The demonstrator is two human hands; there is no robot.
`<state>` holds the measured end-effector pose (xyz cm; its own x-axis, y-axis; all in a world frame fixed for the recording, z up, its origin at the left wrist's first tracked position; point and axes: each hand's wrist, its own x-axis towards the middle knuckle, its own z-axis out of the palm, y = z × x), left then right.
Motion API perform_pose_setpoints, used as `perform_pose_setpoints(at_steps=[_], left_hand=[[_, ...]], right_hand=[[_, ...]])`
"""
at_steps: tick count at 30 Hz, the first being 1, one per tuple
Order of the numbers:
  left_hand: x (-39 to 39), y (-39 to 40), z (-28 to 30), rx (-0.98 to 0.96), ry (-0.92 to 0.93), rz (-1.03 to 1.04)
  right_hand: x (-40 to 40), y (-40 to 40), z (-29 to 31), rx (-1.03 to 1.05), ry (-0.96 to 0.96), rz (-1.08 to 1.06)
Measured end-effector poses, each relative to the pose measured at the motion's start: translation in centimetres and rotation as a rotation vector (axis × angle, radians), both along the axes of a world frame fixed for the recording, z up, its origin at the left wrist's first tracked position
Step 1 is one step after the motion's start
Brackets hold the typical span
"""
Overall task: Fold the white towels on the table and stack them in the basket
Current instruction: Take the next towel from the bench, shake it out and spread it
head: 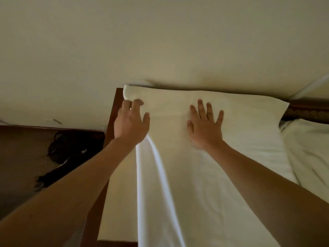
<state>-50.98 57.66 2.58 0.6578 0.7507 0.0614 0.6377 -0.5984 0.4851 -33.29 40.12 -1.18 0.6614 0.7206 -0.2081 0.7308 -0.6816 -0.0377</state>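
A large white towel (210, 175) lies spread over the dark wooden table (111, 122), reaching to the wall at the far side. My right hand (204, 125) presses flat on the towel's far middle with fingers straight and spread. My left hand (131, 122) rests near the towel's far left corner, fingers loosely bent over the cloth, and a long raised fold runs from under it toward me. No basket is in view.
A second white cloth (309, 148) lies bunched at the right. Low on the left is a dark brown surface (21, 157) with a black tangled object (64, 150) on it. A cream wall (160, 41) stands close behind the table.
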Motion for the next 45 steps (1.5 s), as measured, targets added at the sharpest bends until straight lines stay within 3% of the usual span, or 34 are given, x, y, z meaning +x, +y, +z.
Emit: perform_pose_setpoints(at_steps=[3,5,8,11,14,17,21,26,29,33,35,39,45], left_hand=[[-3.5,-8.0,1.6,-0.191,0.080,-0.068],[-5.2,-12.5,2.1,-0.293,0.249,-0.056],[-7.5,-17.7,2.0,-0.387,0.462,0.010],[-9.4,-21.1,1.3,-0.416,0.522,0.049],[-11.2,-22.8,0.8,-0.436,0.443,0.087],[-13.2,-23.3,0.9,-0.496,0.239,0.181],[-17.5,-21.8,0.8,-0.719,-0.062,0.549],[-23.8,-18.9,0.7,-0.532,-0.130,0.788],[-25.5,-20.2,0.1,-0.523,-0.126,0.744],[-26.7,-24.3,-0.9,-0.538,0.064,0.603],[-27.1,-25.6,-1.4,-0.525,0.068,0.553],[-27.2,-25.6,-0.5,-0.537,-0.073,0.594],[-30.8,-22.5,-1.6,-0.398,0.095,0.725]], right_hand=[[-4.5,-3.1,0.3,-0.001,0.033,0.068],[-6.9,-5.6,0.3,-0.013,0.091,0.060],[-10.5,-9.9,0.2,0.000,0.139,0.076],[-13.9,-13.7,0.0,-0.014,0.189,0.098],[-17.0,-16.5,0.3,-0.028,0.214,0.131],[-19.8,-17.9,0.5,-0.051,0.216,0.179],[-22.1,-18.7,0.2,-0.087,0.263,0.190],[-22.4,-18.9,0.1,-0.090,0.311,0.184],[-22.5,-18.8,0.1,-0.113,0.298,0.183],[-22.6,-18.8,-0.2,-0.110,0.293,0.186],[-22.6,-18.8,-0.3,-0.110,0.287,0.188],[-22.5,-18.7,-0.3,-0.116,0.288,0.179],[-22.4,-18.6,-0.4,-0.125,0.291,0.192]])
